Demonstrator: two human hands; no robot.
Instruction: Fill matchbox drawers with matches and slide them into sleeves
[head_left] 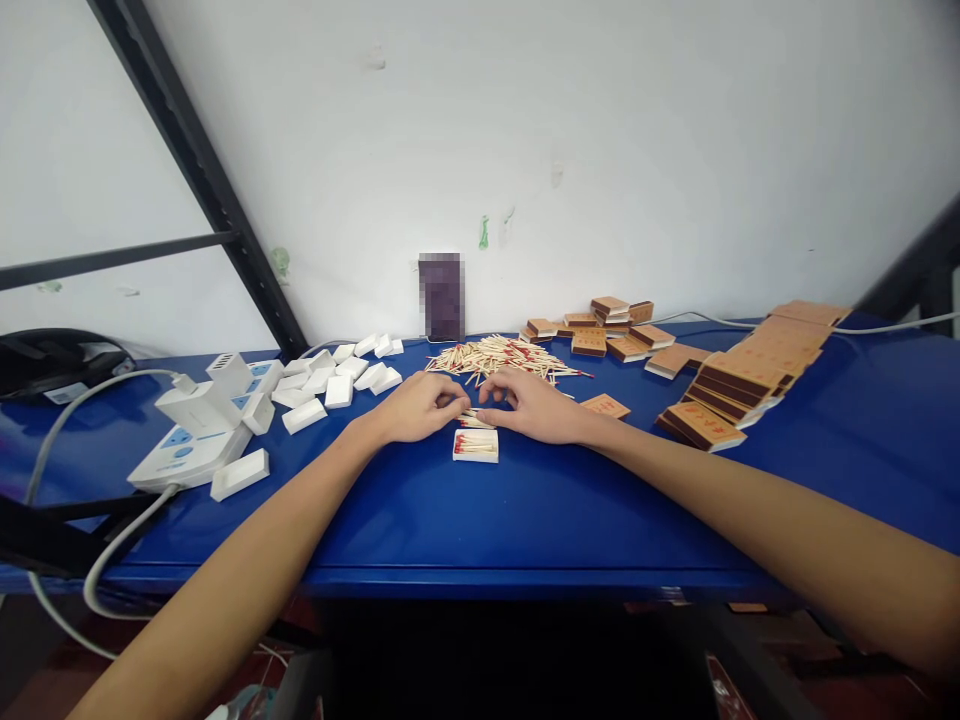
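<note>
My left hand [426, 405] and my right hand [525, 404] almost meet in front of a heap of red-tipped matches [499, 355]. Both have curled fingers around a few matches [471, 420] lying between them; the fingertips are too small to make out clearly. Just below, on the blue table, an open white tray [476, 458] holds several matches with red heads to the left. A single orange matchbox cover [606, 406] lies flat beside my right wrist.
Empty white trays [337, 390] are scattered at the left, near a white power strip [187, 455] with cables. Brown and orange matchbox covers [739, 375] spread over the right side of the blue table [540, 540]. A pixelated dark object [442, 300] leans on the wall.
</note>
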